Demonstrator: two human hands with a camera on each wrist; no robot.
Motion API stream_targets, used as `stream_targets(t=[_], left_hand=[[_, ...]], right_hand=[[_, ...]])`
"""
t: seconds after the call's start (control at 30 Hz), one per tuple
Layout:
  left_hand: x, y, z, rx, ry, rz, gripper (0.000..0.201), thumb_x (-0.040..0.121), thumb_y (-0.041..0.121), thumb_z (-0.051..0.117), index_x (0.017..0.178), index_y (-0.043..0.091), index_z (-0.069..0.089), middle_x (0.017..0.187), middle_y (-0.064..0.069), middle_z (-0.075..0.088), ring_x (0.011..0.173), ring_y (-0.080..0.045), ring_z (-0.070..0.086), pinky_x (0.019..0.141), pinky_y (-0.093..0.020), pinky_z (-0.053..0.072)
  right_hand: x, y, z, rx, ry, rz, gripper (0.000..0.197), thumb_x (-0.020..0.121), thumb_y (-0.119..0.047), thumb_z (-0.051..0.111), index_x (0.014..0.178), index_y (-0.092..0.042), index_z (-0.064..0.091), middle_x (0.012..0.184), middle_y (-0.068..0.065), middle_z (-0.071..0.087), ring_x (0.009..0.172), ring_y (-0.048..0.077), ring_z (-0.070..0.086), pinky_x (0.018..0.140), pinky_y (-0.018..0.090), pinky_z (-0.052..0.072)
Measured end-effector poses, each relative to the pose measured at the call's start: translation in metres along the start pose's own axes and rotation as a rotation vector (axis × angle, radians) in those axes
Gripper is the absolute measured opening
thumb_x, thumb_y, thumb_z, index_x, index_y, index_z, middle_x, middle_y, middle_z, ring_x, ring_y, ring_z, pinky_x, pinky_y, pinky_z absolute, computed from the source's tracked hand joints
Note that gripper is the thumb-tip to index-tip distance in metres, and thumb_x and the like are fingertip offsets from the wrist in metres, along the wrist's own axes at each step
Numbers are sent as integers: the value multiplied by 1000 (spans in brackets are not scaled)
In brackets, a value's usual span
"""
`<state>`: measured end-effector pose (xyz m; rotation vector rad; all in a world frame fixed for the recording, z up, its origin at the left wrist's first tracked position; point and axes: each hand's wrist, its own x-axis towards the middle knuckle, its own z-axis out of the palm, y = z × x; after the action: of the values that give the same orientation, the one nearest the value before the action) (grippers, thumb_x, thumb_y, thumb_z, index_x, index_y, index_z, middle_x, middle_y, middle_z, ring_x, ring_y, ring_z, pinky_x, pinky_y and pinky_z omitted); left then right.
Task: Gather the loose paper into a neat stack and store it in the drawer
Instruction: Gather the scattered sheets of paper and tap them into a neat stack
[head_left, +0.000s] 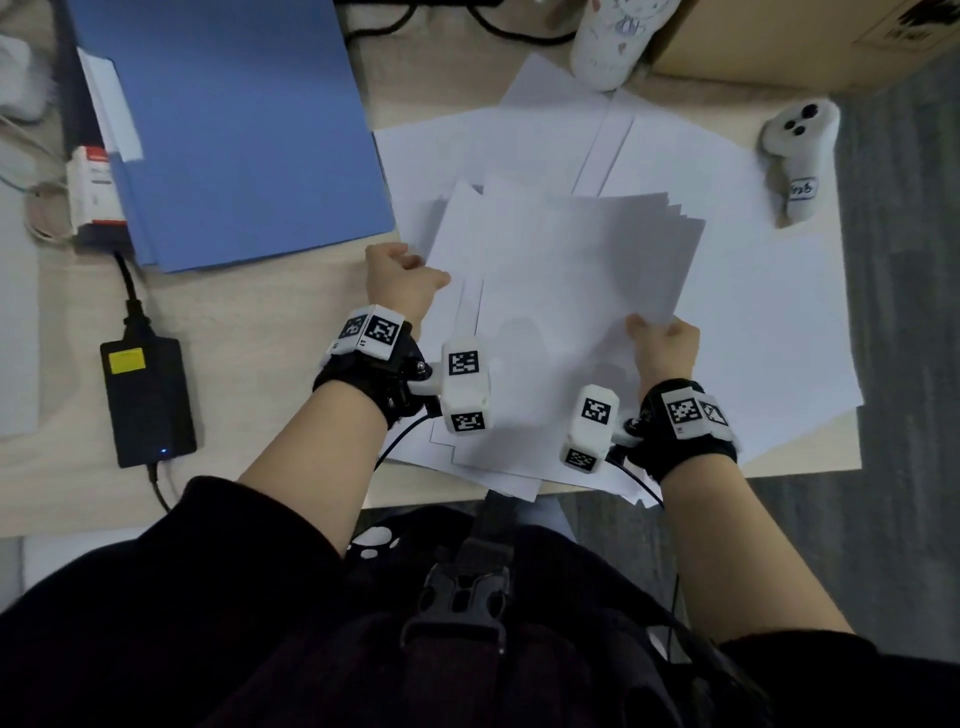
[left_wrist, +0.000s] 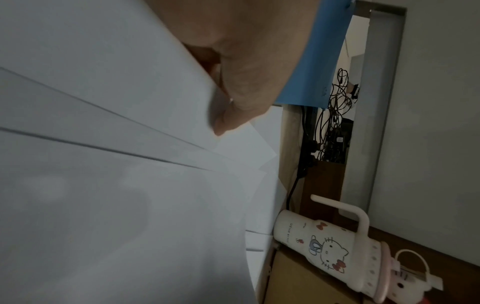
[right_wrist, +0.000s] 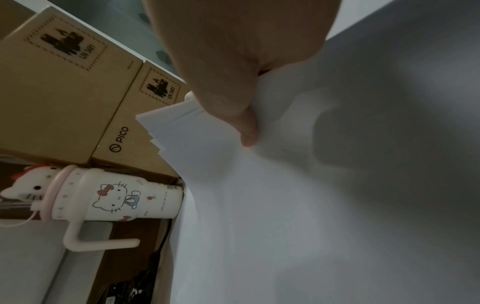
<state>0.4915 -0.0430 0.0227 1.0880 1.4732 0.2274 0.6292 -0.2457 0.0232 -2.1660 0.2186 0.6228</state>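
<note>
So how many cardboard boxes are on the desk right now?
2, side by side behind the Hello Kitty tumbler: one cardboard box with a hazard label, one PICO box. More may sit outside the views.

Dim, soft, blurred wide-angle views

Pale wooden desk (head_left: 270, 332) under loose paper (head_left: 769, 312), blue folder (head_left: 234, 119), charger (head_left: 148, 395).

Your head camera high above the desk (head_left: 270, 395), facing steeply down, forearms near, your left wrist camera close against the paper sheets (left_wrist: 103, 185), rolled sideways, your right wrist camera likewise, both sharing the cartoon-cat tumbler (right_wrist: 116, 197) beyond the sheets.
</note>
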Motion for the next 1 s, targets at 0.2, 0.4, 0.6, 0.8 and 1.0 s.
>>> stream_targets(t=[0.2,0.4,0.6,0.8,1.0], left_hand=[[2,5,3,187,77,-47,65,73,11,71,130,6,39,136,-11,37,106,-28,53,79,-30,43],[3,10,7,148,75,-40,59,69,10,70,122,-2,48,125,-18,56,110,-34,58,82,-35,49],[-3,12,8,103,-72,36,24,80,-1,62,103,0,64,76,4,61,86,-20,58,69,-27,51],[-15,20,2,301,-52,279,17,88,10,57,93,-5,64,100,-19,67,85,-25,58,75,-29,46],[-45,35,-15,441,79,429,44,89,11,55,54,10,29,53,6,31,52,-15,31,47,-24,20]], right_hand=[[0,1,1,24,9,-3,38,83,-3,57,53,-18,40,55,-2,38,52,12,32,47,21,29],[3,3,0,25,3,40,33,83,-6,58,56,-19,46,58,-3,45,54,14,39,53,25,34],[5,6,-2,40,-11,90,28,83,-6,60,59,-20,52,63,-2,51,74,21,48,69,31,40],[5,3,-1,36,-18,119,30,83,-4,59,59,-19,51,63,-3,49,76,21,48,69,31,40],[5,-6,0,14,-40,172,3,85,-9,61,89,-10,61,85,9,57,83,20,51,73,29,40]])
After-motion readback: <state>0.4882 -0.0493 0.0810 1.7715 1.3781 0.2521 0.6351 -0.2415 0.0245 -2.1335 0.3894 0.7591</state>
